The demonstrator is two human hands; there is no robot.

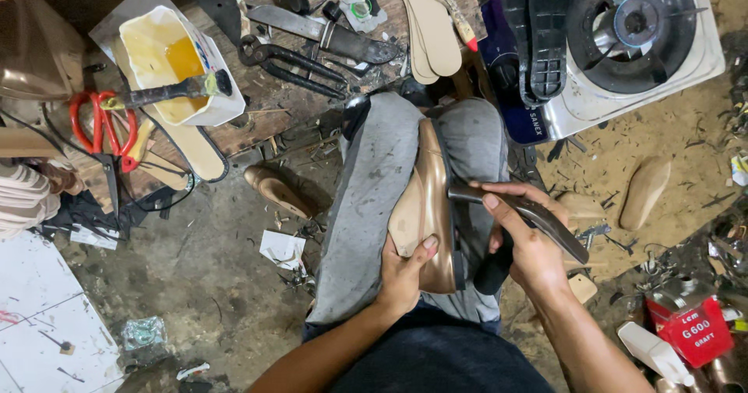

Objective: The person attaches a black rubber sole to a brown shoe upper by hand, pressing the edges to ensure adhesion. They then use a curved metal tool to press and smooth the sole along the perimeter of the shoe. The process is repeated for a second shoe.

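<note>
Shoe upper on its last (pixel 427 206) lies sole-up on the person's lap, wedged between the grey-trousered knees (pixel 374 198). Left hand (pixel 403 276) is closed round the heel end, thumb pressed on the pale insole face. Right hand (pixel 523 241) is clenched on a dark curved tool (pixel 520 210), likely lasting pincers or a hammer; its tip touches the upper's edge at mid-length.

Judgement on doing it well: keep the knees clamped and the left thumb down so the last can't roll; work the tool along the edge in short bites, even tension, no creases in the skin.

Materials: upper is smooth bronze, slightly glossy, leather-like; insole matte beige, flat, rounded toe. Tool is dark, worn metal with a black grip end.

Around: wooden table at the top, with a white glue tub (pixel 175 62) and brush, red-handled scissors (pixel 101 124) near its left edge, black pliers (pixel 292 64), stacked beige insoles (pixel 428 23). Black treaded outsoles (pixel 538 31) rest against a gas burner (pixel 631 35). Floor is gritty, littered with scraps.
</note>
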